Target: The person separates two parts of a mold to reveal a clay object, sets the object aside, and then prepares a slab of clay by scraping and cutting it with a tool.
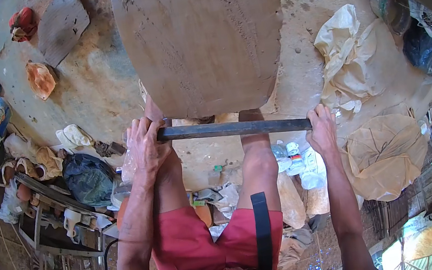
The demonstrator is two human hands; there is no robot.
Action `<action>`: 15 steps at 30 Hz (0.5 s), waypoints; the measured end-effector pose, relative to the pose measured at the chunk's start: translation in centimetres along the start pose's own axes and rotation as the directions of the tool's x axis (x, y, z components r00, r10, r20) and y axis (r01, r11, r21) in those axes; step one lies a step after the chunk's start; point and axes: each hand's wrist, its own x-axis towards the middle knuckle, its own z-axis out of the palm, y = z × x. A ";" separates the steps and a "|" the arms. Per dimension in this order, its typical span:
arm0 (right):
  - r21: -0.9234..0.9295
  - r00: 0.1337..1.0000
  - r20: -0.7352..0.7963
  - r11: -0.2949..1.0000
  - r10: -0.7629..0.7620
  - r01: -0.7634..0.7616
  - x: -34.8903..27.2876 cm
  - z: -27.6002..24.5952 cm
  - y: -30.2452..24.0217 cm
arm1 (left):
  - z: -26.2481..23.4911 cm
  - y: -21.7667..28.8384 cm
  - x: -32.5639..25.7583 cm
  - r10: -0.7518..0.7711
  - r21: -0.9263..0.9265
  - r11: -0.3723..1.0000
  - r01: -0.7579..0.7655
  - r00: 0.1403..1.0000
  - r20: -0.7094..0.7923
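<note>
Bar of straight, narrow, black material (235, 128) spans the middle of the frame, its long axis going left to right, the right end slightly lower. The left hand (145, 145) is closed around one end, and the right hand (321, 126) grips the other. Just above the bar in the frame is a wide, brown, clay-like slab (202, 46) with rounded lower corners; the left hand is nearer to its lower edge than the right.
</note>
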 end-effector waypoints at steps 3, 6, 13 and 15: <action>0.000 1.000 0.013 1.000 0.003 -0.003 -0.3 0.2 0.1 | 0.1 0.0 -0.2 -0.002 0.001 1.000 0.002 1.000 0.031; -0.002 1.000 0.023 1.000 0.018 -0.018 -1.6 1.2 0.7 | 0.9 0.4 -0.9 -0.010 0.007 1.000 0.010 0.996 0.083; 0.138 0.979 -0.173 0.987 0.105 -0.082 -7.6 -1.5 3.8 | -7.6 7.5 0.3 0.171 -0.102 0.979 -0.178 0.983 -0.072; 0.261 0.953 -0.211 0.952 0.215 -0.157 -10.5 -0.2 5.5 | -12.4 10.0 2.4 0.256 -0.140 0.943 -0.301 0.928 -0.271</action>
